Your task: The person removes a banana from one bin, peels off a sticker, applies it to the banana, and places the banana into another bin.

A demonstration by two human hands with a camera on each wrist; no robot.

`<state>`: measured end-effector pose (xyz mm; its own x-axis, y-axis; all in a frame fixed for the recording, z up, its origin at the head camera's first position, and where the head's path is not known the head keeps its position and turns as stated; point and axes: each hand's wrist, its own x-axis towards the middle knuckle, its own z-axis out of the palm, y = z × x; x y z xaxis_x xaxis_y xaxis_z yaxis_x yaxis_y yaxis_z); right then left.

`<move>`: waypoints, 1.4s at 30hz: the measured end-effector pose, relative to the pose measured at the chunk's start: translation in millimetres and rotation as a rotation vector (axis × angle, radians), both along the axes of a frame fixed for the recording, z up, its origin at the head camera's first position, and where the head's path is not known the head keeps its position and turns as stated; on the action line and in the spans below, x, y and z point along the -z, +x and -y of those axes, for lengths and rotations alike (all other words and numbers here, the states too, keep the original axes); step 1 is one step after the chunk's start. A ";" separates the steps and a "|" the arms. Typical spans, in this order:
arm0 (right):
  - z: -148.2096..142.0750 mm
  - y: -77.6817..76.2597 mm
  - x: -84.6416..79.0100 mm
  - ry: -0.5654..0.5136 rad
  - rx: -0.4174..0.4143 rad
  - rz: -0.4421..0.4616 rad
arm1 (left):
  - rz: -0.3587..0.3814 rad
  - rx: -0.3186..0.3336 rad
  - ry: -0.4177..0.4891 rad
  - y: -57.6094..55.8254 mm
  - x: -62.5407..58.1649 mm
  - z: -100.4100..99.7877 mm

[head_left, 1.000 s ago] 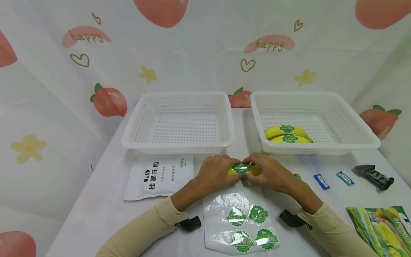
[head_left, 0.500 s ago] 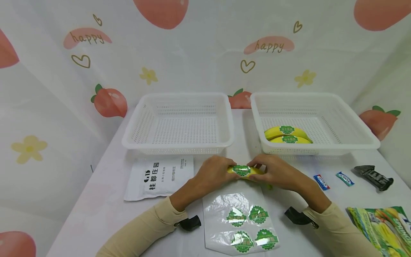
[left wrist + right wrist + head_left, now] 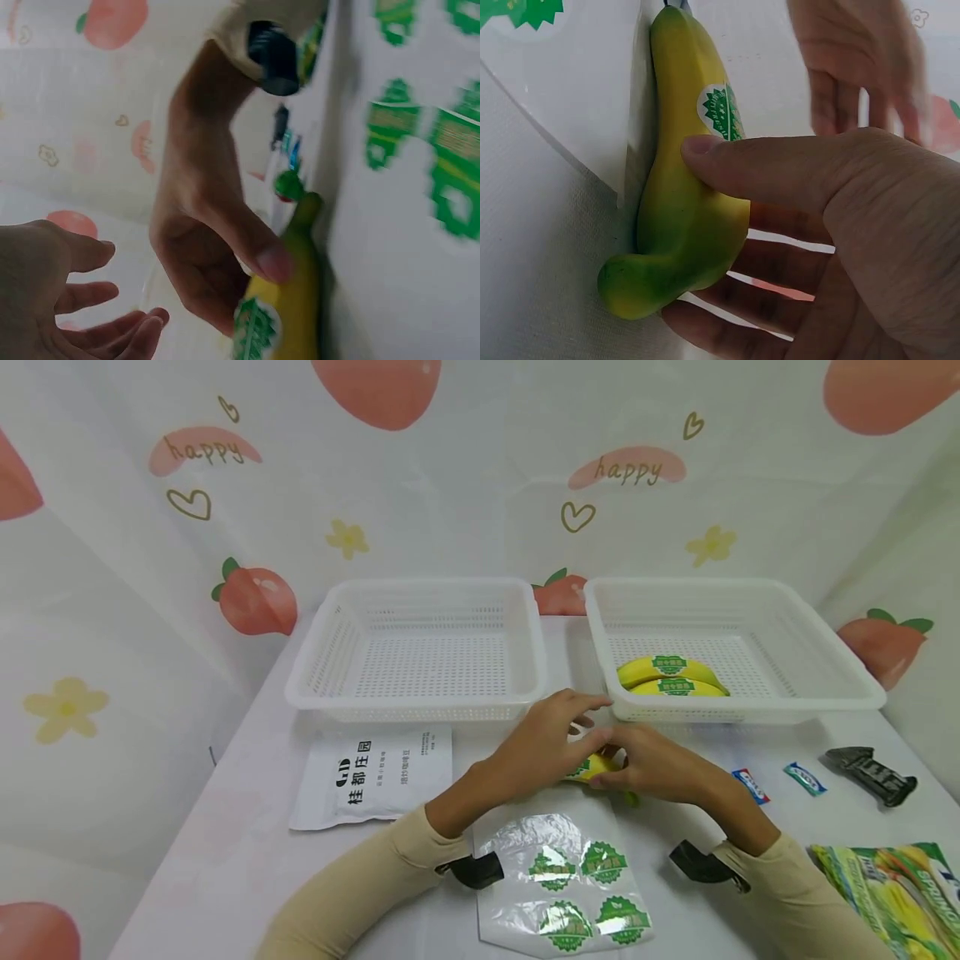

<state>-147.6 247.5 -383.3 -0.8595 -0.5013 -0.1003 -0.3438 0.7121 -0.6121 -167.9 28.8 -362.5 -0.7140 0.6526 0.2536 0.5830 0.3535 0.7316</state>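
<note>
A yellow banana (image 3: 686, 195) with green ends carries a green-and-white sticker (image 3: 720, 112) on its side. My right hand (image 3: 660, 767) grips it near one end, thumb on the near side and fingers on the far side. My left hand (image 3: 543, 745) is off the banana, its fingers spread loosely above and behind it with nothing in them. In the left wrist view a gap shows between the left fingers and the banana. Below both hands lies a clear-backed sheet (image 3: 513, 868) bearing several round green stickers. In the head view the hands cover much of the banana.
Two white mesh baskets (image 3: 416, 703) stand behind; the right basket (image 3: 795, 702) holds stickered bananas (image 3: 675, 668). A white coffee pouch (image 3: 375, 777) lies left. Small wrapped sweets (image 3: 806, 778), a black packet (image 3: 873, 775) and a colourful bag (image 3: 892, 893) lie right.
The hands first held the banana together over its sticker. My right hand shifted toward its right end; my left hand then let go and moved up and to the right.
</note>
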 end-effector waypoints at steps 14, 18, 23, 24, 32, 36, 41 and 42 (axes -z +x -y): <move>-9.0 1.6 -18.5 0.055 -0.013 0.031 | 0.264 -0.164 0.149 -32.5 6.7 -45.1; -25.5 6.6 -38.4 0.085 0.016 0.020 | 0.252 -0.163 0.172 -33.0 8.3 -45.7; -57.9 18.5 -65.1 0.127 0.116 0.046 | 0.257 -0.155 0.203 -33.2 8.8 -46.9; -65.1 20.9 -69.5 0.120 0.133 0.050 | 0.259 -0.155 0.204 -33.0 8.9 -47.1; -106.7 15.5 -106.5 0.147 0.292 -0.137 | 0.251 -0.162 0.214 -32.5 11.5 -48.6; -119.3 -6.9 -123.1 0.119 0.385 -0.199 | 0.237 -0.158 0.220 -33.3 13.3 -48.4; -127.8 -44.7 -133.8 0.065 0.460 -0.205 | 0.240 -0.162 0.224 -33.5 14.4 -48.2; -128.8 -51.7 -134.8 0.069 0.469 -0.201 | 0.240 -0.162 0.225 -33.5 14.6 -48.4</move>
<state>-199.3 376.4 -248.5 -0.9960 -0.0549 0.0704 -0.0834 0.8543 -0.5130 -201.4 77.2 -377.0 -0.8601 0.4732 0.1905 0.3349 0.2419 0.9107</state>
